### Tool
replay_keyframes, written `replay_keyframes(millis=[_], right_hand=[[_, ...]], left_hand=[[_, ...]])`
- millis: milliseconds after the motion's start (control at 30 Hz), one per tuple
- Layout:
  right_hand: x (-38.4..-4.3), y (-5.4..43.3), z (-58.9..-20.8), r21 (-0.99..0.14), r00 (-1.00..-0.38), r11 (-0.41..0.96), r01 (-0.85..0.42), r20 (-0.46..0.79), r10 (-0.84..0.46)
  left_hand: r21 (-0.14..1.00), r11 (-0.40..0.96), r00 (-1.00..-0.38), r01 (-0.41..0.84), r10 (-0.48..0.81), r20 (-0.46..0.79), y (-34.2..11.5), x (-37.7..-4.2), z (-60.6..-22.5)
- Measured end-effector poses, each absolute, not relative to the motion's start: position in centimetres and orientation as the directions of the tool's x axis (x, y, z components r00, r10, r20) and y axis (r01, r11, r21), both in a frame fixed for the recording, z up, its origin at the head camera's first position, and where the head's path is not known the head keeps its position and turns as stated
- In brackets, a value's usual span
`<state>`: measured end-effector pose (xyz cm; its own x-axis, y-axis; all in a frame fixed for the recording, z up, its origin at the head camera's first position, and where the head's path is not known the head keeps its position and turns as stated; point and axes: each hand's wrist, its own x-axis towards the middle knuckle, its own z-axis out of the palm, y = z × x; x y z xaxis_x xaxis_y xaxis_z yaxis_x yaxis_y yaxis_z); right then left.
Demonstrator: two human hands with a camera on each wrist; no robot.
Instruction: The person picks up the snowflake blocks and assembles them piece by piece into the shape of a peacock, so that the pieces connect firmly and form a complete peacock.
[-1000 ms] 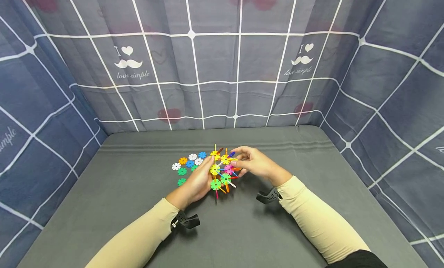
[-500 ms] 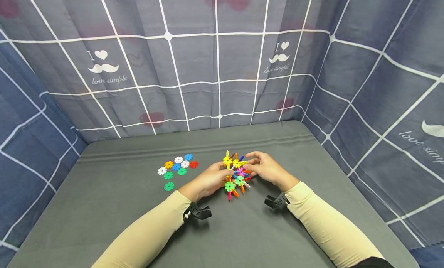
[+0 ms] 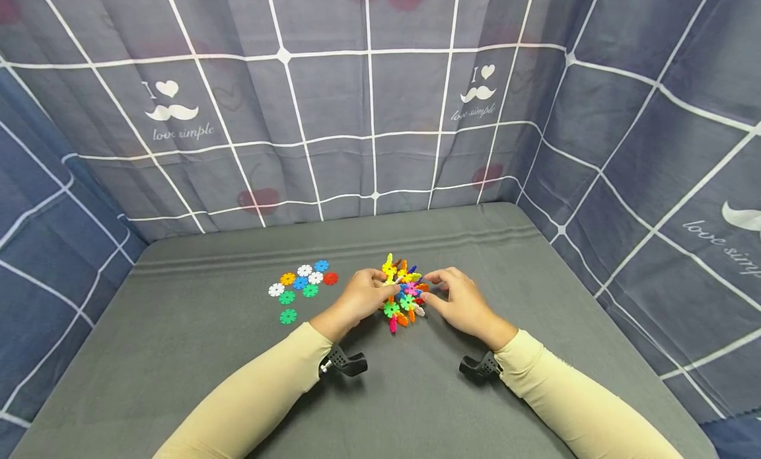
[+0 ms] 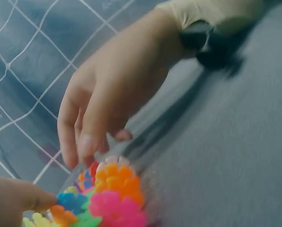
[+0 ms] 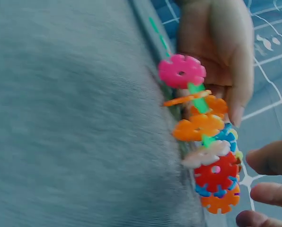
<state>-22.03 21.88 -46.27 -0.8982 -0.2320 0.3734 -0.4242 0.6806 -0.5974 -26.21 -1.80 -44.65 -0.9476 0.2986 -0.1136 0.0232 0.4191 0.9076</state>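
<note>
My left hand (image 3: 361,295) holds the left side of a cluster of interlocked plastic snowflake discs (image 3: 409,289), low over the grey table. In the left wrist view the left thumb (image 4: 34,196) presses a blue disc, with pink and orange discs (image 4: 116,208) beside it. The right wrist view shows the left hand (image 5: 216,42) behind the cluster, its thumb lying along it; red, orange and pink discs (image 5: 181,72) face the camera. Just off the cluster's right side is my right hand (image 3: 466,307), fingers loosely bent and holding nothing.
Several loose snowflake discs lie flat on the table (image 3: 196,340) left of the hands, among them a red disc (image 3: 330,279), an orange disc (image 3: 288,279) and a lone green disc (image 3: 288,316). A checked curtain (image 3: 333,102) encloses the back and sides.
My right hand has let go of the cluster and drawn slightly away to the right. The cluster has come down a little in my left hand. The head view has turned right.
</note>
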Motion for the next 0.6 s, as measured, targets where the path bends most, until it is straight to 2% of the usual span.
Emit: replay_keyframes(millis=[167,367,600], right_hand=[[-20.8,21.1,-46.7,-0.526,-0.831,0.659,-0.538,0.464,-0.308],[-20.2,20.5,-46.8,-0.472,-0.778,0.633,-0.614,0.497,-0.384],[-20.3,20.6,-47.3,-0.451,-0.757,0.619,-0.643,0.499,-0.423]], left_hand=[[0.834,0.54,-0.949,0.116,0.307,-0.067,-3.0,-26.0,-44.3],[0.883,0.451,-0.913,0.129,0.402,-0.073,-4.8,-25.2,-44.7],[0.709,0.573,-0.819,0.412,0.574,0.012,-5.2,-23.7,-45.1]])
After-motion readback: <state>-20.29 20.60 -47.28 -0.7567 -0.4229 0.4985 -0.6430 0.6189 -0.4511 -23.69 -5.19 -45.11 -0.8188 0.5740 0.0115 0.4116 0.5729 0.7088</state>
